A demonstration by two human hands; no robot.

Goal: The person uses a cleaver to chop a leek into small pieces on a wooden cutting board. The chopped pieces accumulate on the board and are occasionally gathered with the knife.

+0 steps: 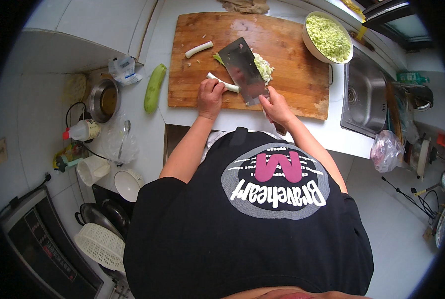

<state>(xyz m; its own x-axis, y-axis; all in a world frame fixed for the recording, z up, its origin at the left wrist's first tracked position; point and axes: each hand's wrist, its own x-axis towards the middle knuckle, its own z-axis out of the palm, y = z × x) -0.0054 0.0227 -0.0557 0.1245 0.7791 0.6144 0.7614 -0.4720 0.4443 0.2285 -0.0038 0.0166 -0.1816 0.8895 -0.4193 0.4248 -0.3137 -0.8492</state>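
Observation:
My right hand point(275, 106) grips the handle of a wide cleaver point(241, 67), its dark blade above the wooden cutting board point(301, 78). With my left hand point(210, 98) I hold a white scallion stalk point(231, 87), whose right end lies close to the blade. Another white stalk piece point(199, 49) rests farther back on the board. A heap of finely chopped white and pale green vegetable point(263, 67) sits along the blade's right side. Some green stalk point(218, 58) shows at the blade's left edge, partly hidden by it.
A bowl of chopped green vegetable point(327, 37) stands at the board's back right corner, near the steel sink point(366, 89). Left of the board lies a green zucchini point(155, 89). Beyond it are a metal bowl point(104, 100), a bottle point(84, 130) and a plastic bag point(123, 73).

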